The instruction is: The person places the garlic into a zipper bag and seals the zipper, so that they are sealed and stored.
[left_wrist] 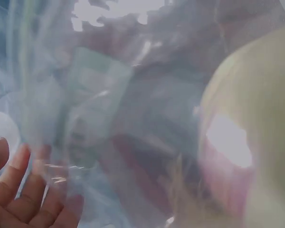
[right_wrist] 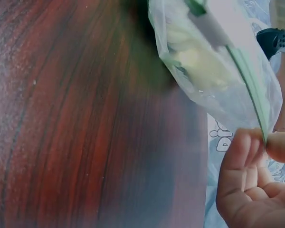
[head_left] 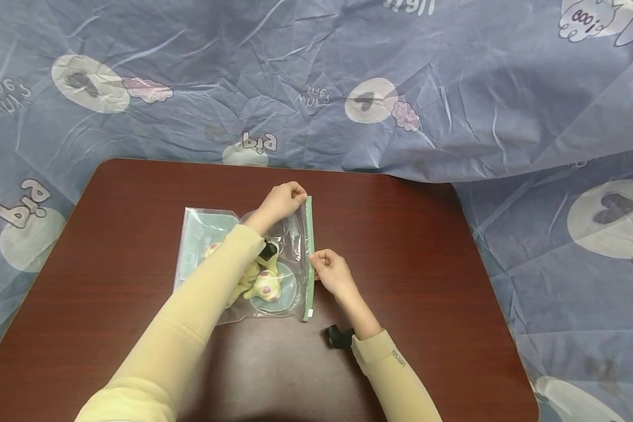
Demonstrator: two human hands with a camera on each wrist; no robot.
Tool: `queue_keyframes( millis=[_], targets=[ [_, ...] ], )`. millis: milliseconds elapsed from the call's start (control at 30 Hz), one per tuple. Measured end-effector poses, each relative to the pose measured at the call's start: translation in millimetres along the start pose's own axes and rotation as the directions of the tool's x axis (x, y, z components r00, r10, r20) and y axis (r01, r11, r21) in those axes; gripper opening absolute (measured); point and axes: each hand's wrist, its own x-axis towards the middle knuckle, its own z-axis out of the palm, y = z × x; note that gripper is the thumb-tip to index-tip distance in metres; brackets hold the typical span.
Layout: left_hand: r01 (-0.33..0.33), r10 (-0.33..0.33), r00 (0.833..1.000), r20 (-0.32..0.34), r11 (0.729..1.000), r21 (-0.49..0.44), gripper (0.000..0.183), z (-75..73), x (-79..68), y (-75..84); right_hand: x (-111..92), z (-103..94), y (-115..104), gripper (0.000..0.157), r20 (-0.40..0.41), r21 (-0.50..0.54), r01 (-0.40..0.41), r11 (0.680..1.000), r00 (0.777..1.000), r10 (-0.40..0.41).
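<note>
A clear zip bag [head_left: 295, 231] lies on the table with its green closure strip [head_left: 309, 225] on the right side. My left hand [head_left: 281, 202] pinches the far end of this strip. About midway along, my right hand [head_left: 332, 272] holds the strip between thumb and fingertips, as the right wrist view also shows. A white slider [head_left: 309, 313] sits at the strip's near end. Through the film I see pale yellow pieces with pink spots [head_left: 268, 286] and light blue patches; their exact kind is unclear. My left forearm hides part of the bag.
The dark red-brown table [head_left: 401, 258] extends around the bag, with a blue-grey printed cloth [head_left: 295, 76] hanging behind it. Black wrist devices show on the left wrist [head_left: 268, 251] and the right wrist [head_left: 340, 337].
</note>
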Motion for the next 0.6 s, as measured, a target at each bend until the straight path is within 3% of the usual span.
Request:
queue_keyframes(
  millis=[333,600],
  targets=[
    [-0.096,0.096,0.993,-0.075,0.995,0.008,0.026,-29.3,-29.3,-3.4,4.1,-1.6,3.1,0.022,-0.090,-0.068,-0.034,0.997,0.996,0.028],
    [-0.056,0.052,0.987,-0.151,0.998,-0.022,0.024,-45.6,-67.3,-28.0,11.5,-4.1,9.1,0.026,-0.164,-0.125,-0.046,0.991,0.986,0.025]
  ],
)
